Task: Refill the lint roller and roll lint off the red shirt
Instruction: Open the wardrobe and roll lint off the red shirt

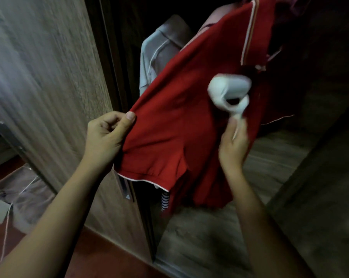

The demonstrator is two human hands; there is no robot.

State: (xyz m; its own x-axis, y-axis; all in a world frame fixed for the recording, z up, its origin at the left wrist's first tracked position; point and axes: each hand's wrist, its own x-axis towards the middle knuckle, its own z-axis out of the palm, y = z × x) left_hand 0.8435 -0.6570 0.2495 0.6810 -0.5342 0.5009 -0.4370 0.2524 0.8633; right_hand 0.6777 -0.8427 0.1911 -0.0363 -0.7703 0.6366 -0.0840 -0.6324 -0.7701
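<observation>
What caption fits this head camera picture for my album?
Left hand pinches the red shirt while the right hand holds a white lint roller against it.

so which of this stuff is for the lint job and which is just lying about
For the job: red shirt, lint roller, left hand pinching the shirt, right hand gripping the roller.
Lying about: grey shirt, striped cloth, floor cloth, wardrobe door.

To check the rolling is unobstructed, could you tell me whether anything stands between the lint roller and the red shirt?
Nothing visible does: the lint roller, gripped by the right hand, is up against the red shirt, whose edge the left hand pinches.
</observation>
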